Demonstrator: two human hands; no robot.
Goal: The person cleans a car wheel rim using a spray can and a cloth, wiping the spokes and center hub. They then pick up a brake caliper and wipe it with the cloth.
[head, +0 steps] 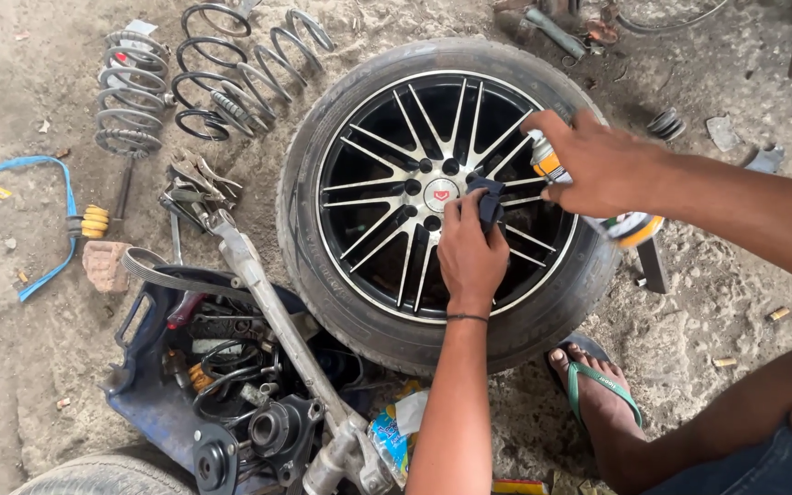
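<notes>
- Wheel [414, 197] lies flat on the dirt floor [689, 321], centre of view.
- Left hand [471, 257] presses a dark cloth [488, 203] against the spokes near the hub.
- Right hand [598, 165] grips a spray can [588, 197], apparently aimed at the hub.
- Coil springs [203, 78] lie at the floor's upper left.

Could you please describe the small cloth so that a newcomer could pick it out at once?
Find the big wheel lying flat on the dirt. Near its hub, the left hand presses a dark blue cloth against the spokes. It is the only soft thing on that rim; the right hand holds a spray can.
</notes>
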